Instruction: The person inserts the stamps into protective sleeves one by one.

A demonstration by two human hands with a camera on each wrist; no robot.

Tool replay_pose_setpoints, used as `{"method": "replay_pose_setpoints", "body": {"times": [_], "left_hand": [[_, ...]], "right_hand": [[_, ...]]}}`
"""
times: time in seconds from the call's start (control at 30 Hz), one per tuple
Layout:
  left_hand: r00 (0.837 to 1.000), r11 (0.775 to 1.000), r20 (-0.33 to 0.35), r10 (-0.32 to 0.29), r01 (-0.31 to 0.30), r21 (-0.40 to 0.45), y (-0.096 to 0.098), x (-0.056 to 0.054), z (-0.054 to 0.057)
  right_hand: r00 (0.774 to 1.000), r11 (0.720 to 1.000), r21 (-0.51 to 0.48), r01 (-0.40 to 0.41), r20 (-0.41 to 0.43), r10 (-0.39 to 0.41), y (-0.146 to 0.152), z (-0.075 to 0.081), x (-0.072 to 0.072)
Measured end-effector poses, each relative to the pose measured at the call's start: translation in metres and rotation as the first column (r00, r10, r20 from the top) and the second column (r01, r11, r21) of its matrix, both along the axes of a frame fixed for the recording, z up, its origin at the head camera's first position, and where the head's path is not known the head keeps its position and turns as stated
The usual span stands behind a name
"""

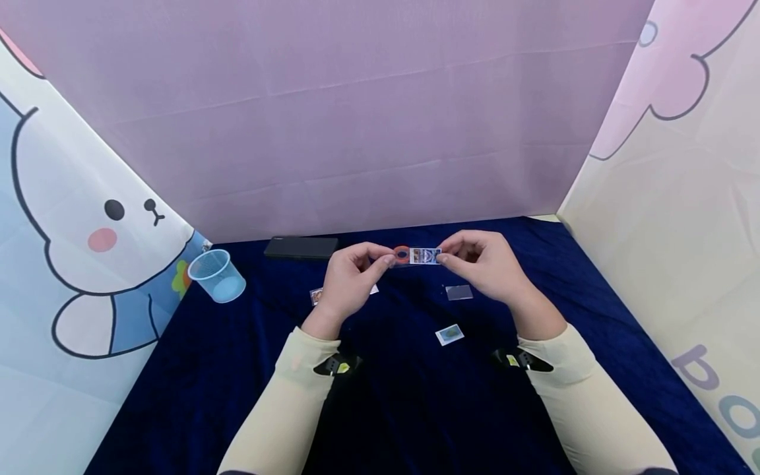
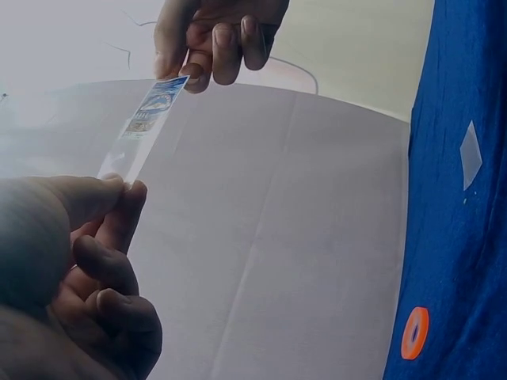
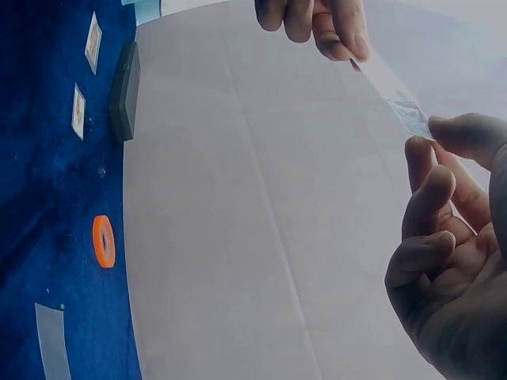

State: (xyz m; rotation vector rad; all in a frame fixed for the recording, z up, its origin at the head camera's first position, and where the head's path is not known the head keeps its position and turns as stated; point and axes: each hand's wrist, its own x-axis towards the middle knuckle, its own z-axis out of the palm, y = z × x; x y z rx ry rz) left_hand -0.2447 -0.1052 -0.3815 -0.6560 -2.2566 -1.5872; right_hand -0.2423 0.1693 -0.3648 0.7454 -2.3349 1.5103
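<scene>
My left hand and right hand are raised above the cloth, facing each other. Between them stretches a clear plastic strip with a small printed card at its right part. Left thumb and forefinger pinch the clear end; the right thumb and forefinger pinch the card's end. In the right wrist view the card tilts and catches the light. Seen through the clear part in the head view is an orange tape roll, which lies on the cloth in the wrist views.
Dark blue cloth covers the table. A picture card and a clear piece of film lie on it. More cards lie near my left hand. At the back left are a black flat case and a blue mesh cup.
</scene>
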Motion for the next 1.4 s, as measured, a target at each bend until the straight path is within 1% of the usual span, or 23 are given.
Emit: {"method": "replay_pose_setpoints", "body": {"times": [0.2, 0.47, 0.6, 0.73, 0.93, 1.13, 1.3, 1.4], "left_hand": [[1.0, 1.0, -0.001, 0.009, -0.009, -0.005, 0.0009, 0.0007, 0.0007], [0.999, 0.999, 0.0, -0.044, 0.044, -0.026, -0.0007, 0.0007, -0.0006], [0.999, 0.998, -0.01, -0.048, 0.048, -0.048, -0.0006, 0.0011, -0.0004], [0.999, 0.998, -0.005, -0.052, 0.052, -0.035, -0.0008, 0.0017, -0.0003], [0.999, 0.999, 0.018, -0.04, 0.04, -0.004, 0.0004, 0.0017, -0.001], [0.999, 1.0, 0.044, -0.008, 0.009, -0.016, 0.0026, 0.0028, -0.0011], [0.999, 1.0, 0.044, 0.002, -0.001, -0.029, 0.0043, 0.0048, 0.0016], [0.999, 1.0, 0.044, -0.003, 0.004, -0.023, 0.0059, 0.0077, 0.0059]], "right_hand": [[1.0, 1.0, 0.008, 0.012, 0.001, -0.012, -0.0012, 0.0003, -0.0003], [1.0, 1.0, 0.009, 0.012, 0.019, -0.012, -0.0041, -0.0008, 0.0005], [1.0, 1.0, 0.005, 0.0, 0.021, -0.001, -0.005, -0.002, 0.0003], [1.0, 1.0, -0.006, -0.014, 0.022, 0.014, -0.0052, -0.0027, 0.0003], [0.999, 1.0, -0.013, -0.019, 0.031, 0.02, -0.0069, -0.0036, 0.0007], [0.999, 0.999, 0.002, -0.037, 0.033, 0.037, -0.0093, -0.0051, 0.0005], [0.999, 0.999, 0.03, -0.033, 0.03, 0.032, -0.0094, -0.0039, 0.0011], [0.999, 0.999, 0.036, -0.036, 0.032, 0.035, -0.0091, -0.0034, 0.0012]]}}
